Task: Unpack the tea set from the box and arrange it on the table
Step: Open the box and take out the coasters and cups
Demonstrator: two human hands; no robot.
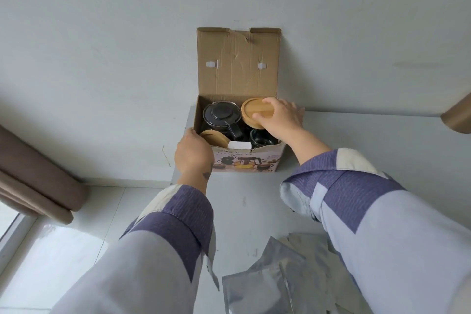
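While left hand point(192, 151) clasps box point(251, 158) corner | right hand point(279, 117) grip pinches wooden saucer point(252, 111) | teapot point(221, 116) inside

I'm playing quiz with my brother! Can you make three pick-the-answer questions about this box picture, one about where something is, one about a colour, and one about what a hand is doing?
1. Where is the teapot?
A. on the floor
B. inside the box
C. on the silver bags

2. What colour is the teapot lid?
A. black
B. red
C. yellow

3. What is the right hand doing?
A. resting flat on the table
B. pointing at the wall
C. holding a wooden coaster

Answers:
1 B: the teapot sits in the open box.
2 A: its lid is black.
3 C: the right hand has its grip on the round wooden coaster over the box.
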